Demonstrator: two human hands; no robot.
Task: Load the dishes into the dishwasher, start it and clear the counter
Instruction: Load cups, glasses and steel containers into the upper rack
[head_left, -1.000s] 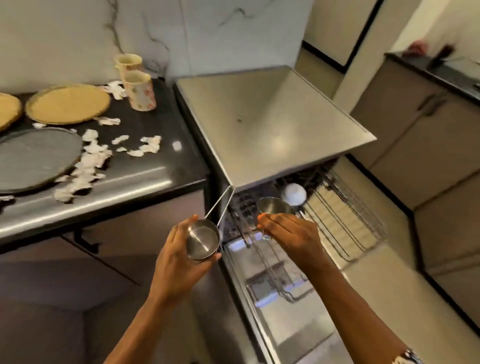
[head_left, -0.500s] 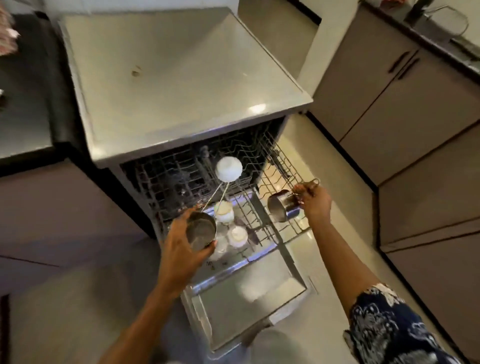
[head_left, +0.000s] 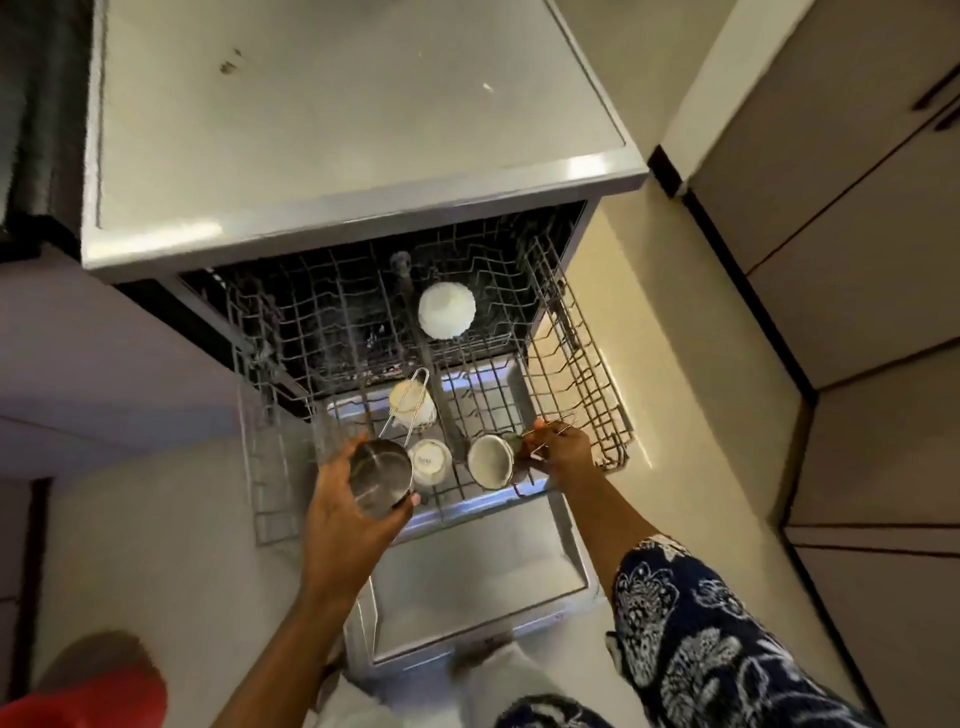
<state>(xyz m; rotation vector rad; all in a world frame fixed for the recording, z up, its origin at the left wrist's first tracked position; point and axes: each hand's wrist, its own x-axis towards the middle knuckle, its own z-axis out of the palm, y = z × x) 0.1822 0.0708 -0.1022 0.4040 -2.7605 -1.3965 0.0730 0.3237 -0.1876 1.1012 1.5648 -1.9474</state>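
Note:
The dishwasher (head_left: 358, 130) stands open with its upper wire rack (head_left: 576, 364) pulled out over the lowered door (head_left: 478, 582). My left hand (head_left: 337, 509) grips a small steel pan (head_left: 379, 475) by its body above the rack's front; its wire handle points away from me. My right hand (head_left: 561, 449) pinches the wire handle of a second steel pan (head_left: 488, 462), tipped on its side at the rack's front right. Three white cups sit upside down in the rack: one at the back (head_left: 447, 310), one in the middle (head_left: 410, 405), one at the front (head_left: 430, 460).
A dark counter edge (head_left: 31, 130) lies at the far left. Beige cabinets (head_left: 857, 260) line the right side across a strip of floor. A red object (head_left: 88, 696) sits at the bottom left by my feet.
The view has tilted down over the rack. My right hand has brought its pan down and left to the rack's front and tipped it. My left hand still holds its pan.

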